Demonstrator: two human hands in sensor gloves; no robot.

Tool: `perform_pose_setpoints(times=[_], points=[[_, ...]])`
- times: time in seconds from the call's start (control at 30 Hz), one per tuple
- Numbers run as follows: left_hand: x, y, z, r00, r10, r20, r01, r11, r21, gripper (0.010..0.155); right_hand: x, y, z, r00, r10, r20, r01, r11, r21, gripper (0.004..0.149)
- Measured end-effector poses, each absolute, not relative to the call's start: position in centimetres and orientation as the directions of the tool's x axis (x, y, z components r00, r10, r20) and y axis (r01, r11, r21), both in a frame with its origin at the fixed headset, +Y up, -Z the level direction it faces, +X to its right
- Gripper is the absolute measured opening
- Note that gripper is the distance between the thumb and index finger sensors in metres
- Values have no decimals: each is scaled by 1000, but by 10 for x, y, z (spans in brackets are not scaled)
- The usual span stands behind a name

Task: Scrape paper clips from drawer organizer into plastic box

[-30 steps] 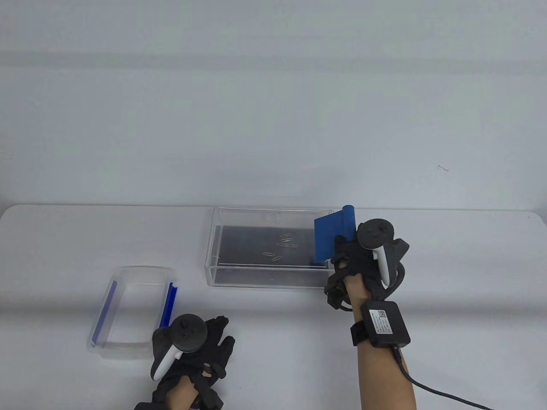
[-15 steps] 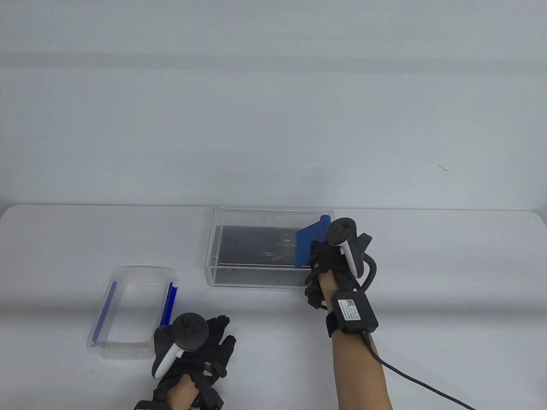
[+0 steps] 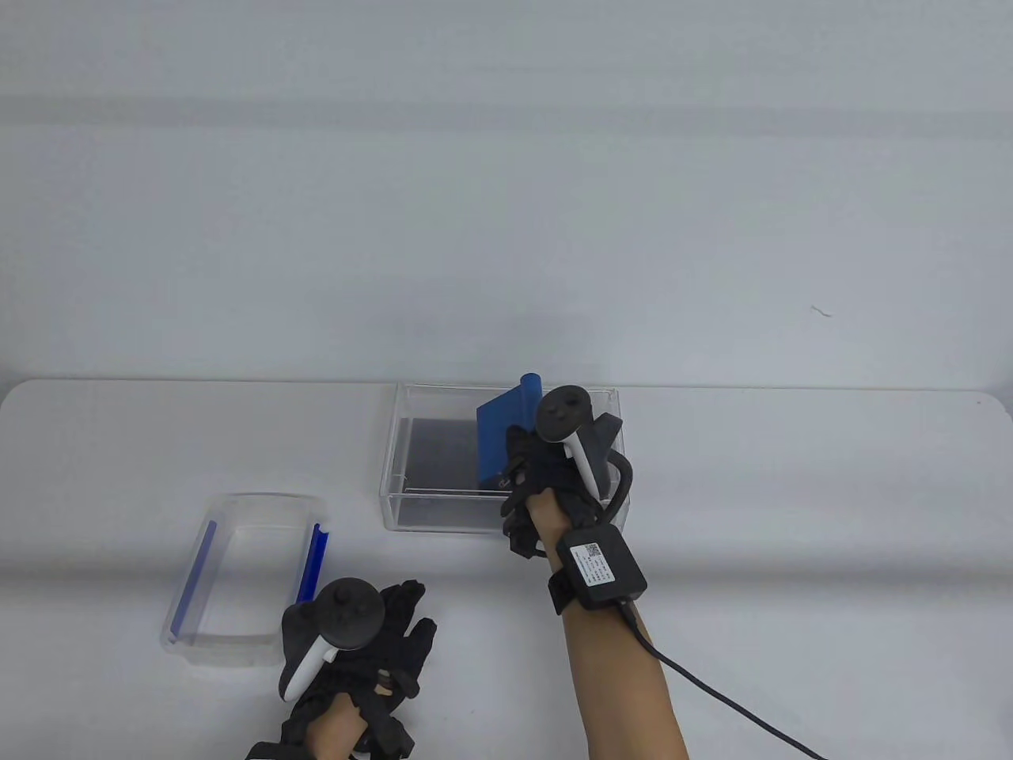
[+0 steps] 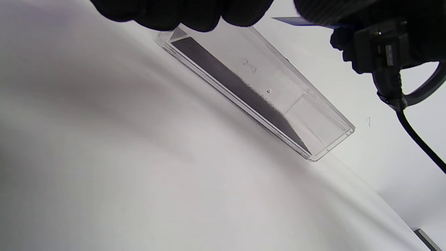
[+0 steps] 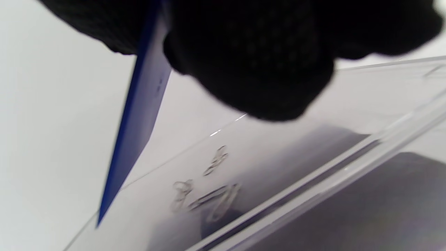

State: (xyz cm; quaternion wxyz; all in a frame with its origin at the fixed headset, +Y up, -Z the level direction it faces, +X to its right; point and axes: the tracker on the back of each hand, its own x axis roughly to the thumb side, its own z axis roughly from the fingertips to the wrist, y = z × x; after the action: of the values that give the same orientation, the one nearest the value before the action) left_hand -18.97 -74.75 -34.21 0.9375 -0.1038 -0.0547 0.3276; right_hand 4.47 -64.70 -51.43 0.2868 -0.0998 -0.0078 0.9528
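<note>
Clips (image 5: 205,195) lie loose on the organizer (image 3: 411,507) floor, just ahead of your scraper (image 3: 498,443). They look light, thin and prone to skating or snagging, so push with the blade edge, not fingers. Your right hand (image 3: 554,467) grips the scraper; your left hand (image 3: 364,641) rests open on the worktop (image 3: 791,514) beside the box (image 3: 237,578).

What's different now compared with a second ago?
The right hand, gripping the blue scraper, has slid leftward inside the clear drawer organizer, and the paper clips now sit bunched by its blade. The left hand and the plastic box stayed put.
</note>
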Motion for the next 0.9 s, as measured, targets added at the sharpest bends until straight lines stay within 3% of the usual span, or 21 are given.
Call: perform_pose_setpoints(times=[0.4,0.7,0.9], points=[[-191,-747,-343,782,622,31,-600,766,-231,68,29,-673,-522,-837,509,-199,-517,-856,-12,72],[-192,-746,-343,787,617,25,-595,769,-234,68,59,-663,-524,-865,448,-225,-451,-892,-42,72],[-192,-746,-344,785,619,27,-598,768,-228,68,66,-641,-522,-852,484,-200,-463,-874,-145,70]])
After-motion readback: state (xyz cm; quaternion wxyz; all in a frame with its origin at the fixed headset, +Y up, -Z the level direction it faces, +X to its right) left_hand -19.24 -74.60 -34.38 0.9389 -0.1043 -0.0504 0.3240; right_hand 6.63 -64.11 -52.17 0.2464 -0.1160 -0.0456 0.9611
